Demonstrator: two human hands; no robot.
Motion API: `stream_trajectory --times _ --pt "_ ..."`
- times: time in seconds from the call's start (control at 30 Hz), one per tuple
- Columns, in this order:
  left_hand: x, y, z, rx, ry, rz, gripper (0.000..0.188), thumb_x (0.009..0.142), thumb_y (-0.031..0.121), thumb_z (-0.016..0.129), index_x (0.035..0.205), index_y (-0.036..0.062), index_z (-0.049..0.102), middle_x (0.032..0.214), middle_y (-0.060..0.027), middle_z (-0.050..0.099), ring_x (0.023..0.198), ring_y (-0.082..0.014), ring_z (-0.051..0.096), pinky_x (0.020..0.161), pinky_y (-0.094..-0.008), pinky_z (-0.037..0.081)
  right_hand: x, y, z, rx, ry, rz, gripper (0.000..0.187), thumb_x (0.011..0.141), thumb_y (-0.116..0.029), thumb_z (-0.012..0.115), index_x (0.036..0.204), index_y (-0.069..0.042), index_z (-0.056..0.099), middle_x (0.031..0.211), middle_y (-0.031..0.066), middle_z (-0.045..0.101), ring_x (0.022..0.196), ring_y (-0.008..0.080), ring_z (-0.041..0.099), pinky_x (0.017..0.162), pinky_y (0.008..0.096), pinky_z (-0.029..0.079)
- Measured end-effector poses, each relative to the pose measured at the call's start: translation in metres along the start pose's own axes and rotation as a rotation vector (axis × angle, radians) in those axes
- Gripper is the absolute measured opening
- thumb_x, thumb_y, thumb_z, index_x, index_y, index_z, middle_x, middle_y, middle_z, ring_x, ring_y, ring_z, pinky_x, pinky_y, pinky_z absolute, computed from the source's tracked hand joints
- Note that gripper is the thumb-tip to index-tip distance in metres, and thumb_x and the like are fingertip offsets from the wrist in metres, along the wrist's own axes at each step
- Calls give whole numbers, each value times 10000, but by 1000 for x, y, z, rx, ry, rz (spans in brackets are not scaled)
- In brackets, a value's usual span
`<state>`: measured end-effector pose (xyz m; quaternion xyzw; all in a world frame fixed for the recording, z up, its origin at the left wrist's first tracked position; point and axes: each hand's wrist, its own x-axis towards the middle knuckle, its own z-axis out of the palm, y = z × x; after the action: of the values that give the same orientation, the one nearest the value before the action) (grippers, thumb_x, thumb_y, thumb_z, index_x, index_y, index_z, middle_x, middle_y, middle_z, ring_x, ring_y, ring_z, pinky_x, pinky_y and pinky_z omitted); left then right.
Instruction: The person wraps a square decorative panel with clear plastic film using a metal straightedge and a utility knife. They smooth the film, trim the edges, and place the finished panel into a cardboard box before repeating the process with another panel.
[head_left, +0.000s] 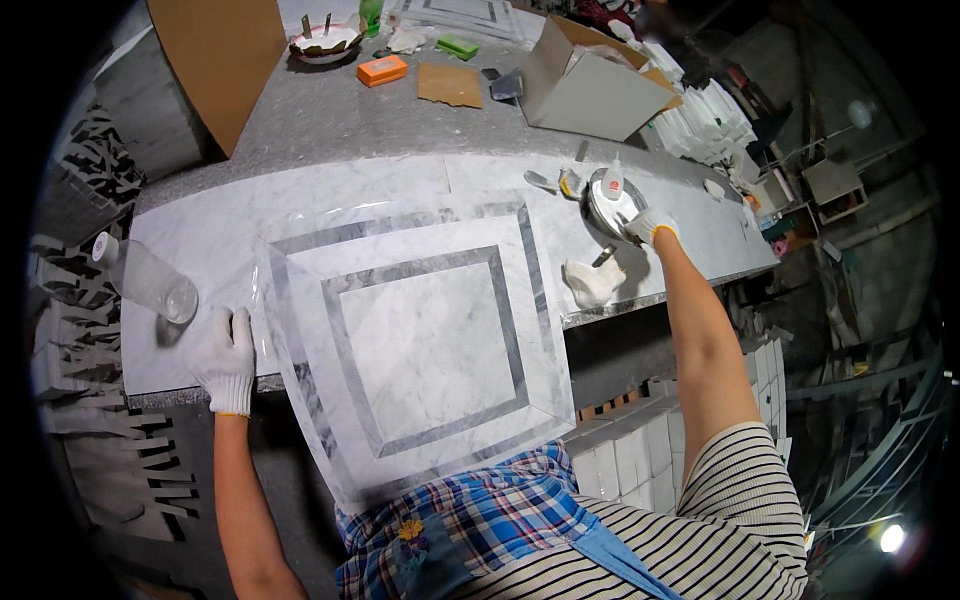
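Note:
A square marble panel [430,350] with grey inlaid frames lies before me, its near edge against my apron. To its left, my left hand [228,360], in a white knit glove, rests on the white slab with fingers stretched out. Beside it stands a clear plastic bottle [150,278] with a white cap. At the right, my gloved right hand [650,226] is closed at the rim of a metal bowl [596,212] with white paste inside; what its fingers grip is partly hidden. A small white squeeze bottle [613,182] sits in the bowl. Nearer me lies a crumpled white cloth [592,284].
Behind are an orange box [382,70], a green block [457,46], a brown sheet [449,85] and an open carton [590,85]. A paste-smeared bowl [326,44] stands far left. A spatula-like tool [541,181] lies left of the metal bowl. Tile stacks [630,445] stand below the table.

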<state>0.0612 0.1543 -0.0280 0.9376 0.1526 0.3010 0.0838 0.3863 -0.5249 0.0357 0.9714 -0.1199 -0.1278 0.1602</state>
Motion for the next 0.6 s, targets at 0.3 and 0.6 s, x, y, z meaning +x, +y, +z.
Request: stream_trajectory --times 0.3,0.6 --pt "5 8 3 -82 62 15 257 933 284 680 797 73 627 677 -145 591 598 -341 565 576 -440 424 -13 33 -28 380 56 -26 400 810 -318 706 1076 -28 780 977 162 762 822 254 725 725 371 550" --pt "0 1 -4 -59 -3 -98 264 934 370 667 848 121 679 721 -144 652 662 -363 647 585 -463 480 -261 -192 -79 1169 -195 -599 205 985 -170 661 1060 15 707 845 20 683 789 89 617 713 271 518"
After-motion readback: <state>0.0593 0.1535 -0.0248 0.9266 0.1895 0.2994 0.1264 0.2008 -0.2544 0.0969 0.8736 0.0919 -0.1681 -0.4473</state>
